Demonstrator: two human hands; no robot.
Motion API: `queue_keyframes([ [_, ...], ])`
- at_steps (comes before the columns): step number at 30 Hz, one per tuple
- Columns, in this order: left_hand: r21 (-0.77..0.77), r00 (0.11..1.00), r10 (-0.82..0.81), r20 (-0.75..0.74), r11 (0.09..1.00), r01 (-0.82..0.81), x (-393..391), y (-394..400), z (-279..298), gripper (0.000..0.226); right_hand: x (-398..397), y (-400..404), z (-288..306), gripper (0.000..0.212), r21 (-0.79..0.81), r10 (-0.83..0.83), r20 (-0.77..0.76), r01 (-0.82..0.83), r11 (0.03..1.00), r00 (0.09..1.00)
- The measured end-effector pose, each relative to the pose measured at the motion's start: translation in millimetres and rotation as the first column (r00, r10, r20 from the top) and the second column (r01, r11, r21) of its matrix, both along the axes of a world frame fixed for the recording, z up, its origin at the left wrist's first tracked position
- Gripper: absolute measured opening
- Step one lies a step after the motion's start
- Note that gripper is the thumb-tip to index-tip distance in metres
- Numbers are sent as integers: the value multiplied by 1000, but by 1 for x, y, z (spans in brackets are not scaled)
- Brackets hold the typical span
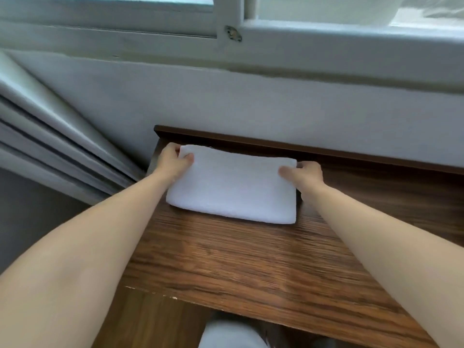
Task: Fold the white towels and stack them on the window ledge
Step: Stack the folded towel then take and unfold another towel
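Observation:
A folded white towel [233, 187] lies flat on the wooden table [251, 259], close to its raised back edge. My left hand [173, 162] grips the towel's far left corner, thumb on top and fingers curled under the edge. My right hand [302, 173] grips the far right corner the same way, thumb on top. The white window ledge [301, 61] runs across the wall above the table, and no towel is visible on it.
A white wall [251, 106] rises behind the table. Folds of a grey curtain [50, 136] hang at the left. The window frame has a small metal latch [233, 33]. Something pale [231, 335] shows below the table's near edge.

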State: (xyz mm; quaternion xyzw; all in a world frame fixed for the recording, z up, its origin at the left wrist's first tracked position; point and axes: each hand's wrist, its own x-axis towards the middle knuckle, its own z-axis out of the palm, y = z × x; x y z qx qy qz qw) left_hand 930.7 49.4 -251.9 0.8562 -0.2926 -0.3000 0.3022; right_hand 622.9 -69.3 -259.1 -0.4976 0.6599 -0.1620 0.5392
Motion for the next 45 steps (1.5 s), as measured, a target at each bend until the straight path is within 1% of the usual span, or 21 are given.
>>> queue_keyframes([
  [3,-11,999,38,-12,999,-38,39,0,-5,45,44,-4,-3,26,29,-89,0,89,996,996],
  [5,-30,998,69,4,997,-69,57,-1,-7,44,66,-5,-3,23,28,-136,1,136,990,991],
  [7,-62,995,98,15,993,-97,70,-2,-9,42,83,-2,-2,10,16,-134,0,134,991,991],
  [10,-69,990,130,52,990,-127,78,0,-19,52,100,-1,-7,16,-40,-125,-63,122,992,990],
  [11,-51,985,139,105,990,-135,77,1,-24,57,103,0,-9,19,-66,-108,-114,101,993,988],
  [13,-11,953,127,276,992,-130,72,4,-34,61,108,7,-13,37,-117,-101,-241,74,990,965],
  [14,-6,918,104,382,994,-110,67,6,-38,59,110,14,-13,45,-163,-114,-299,67,984,947],
  [15,-15,873,74,481,997,-76,61,9,-42,55,111,24,-13,48,-264,-128,-356,32,964,926],
  [16,-34,831,38,555,999,-23,54,10,-44,52,112,34,-12,47,-397,-123,-413,-57,916,902],
  [18,-76,761,-88,642,981,178,37,12,-47,46,119,52,-14,41,-585,-25,-509,-324,744,861],
  [20,-82,695,-300,654,885,459,16,8,-49,42,135,65,-19,37,-626,183,-542,-539,564,820],
  [22,-74,638,-485,599,759,647,-4,3,-49,46,152,71,-26,40,-613,383,-533,-657,439,754],
  [23,-64,637,-536,554,735,675,-10,1,-48,50,159,73,-29,46,-590,453,-532,-697,408,715],
  [24,-38,644,-558,523,739,672,-12,-1,-49,55,163,73,-31,53,-556,499,-541,-733,392,677],
  [26,79,608,-584,538,753,653,-6,1,-55,62,161,72,-39,66,-478,531,-597,-798,366,601],
  [28,194,542,-629,557,733,652,6,9,-61,71,153,70,-47,68,-406,536,-671,-859,313,512],
  [30,234,522,-646,557,725,647,14,17,-64,77,145,67,-51,67,-360,531,-720,-895,264,447],
  [32,277,519,-643,563,739,615,22,24,-66,82,138,62,-54,70,-334,522,-744,-909,251,418],
  [37,357,632,-551,546,835,419,50,31,-63,102,119,55,-54,72,-275,481,-785,-915,294,390],
  [39,386,638,-545,544,837,387,56,30,-60,107,112,52,-53,70,-262,461,-795,-909,324,394],
  [45,445,646,-579,498,810,382,53,25,-53,115,93,51,-52,70,-265,432,-789,-877,400,436],
])
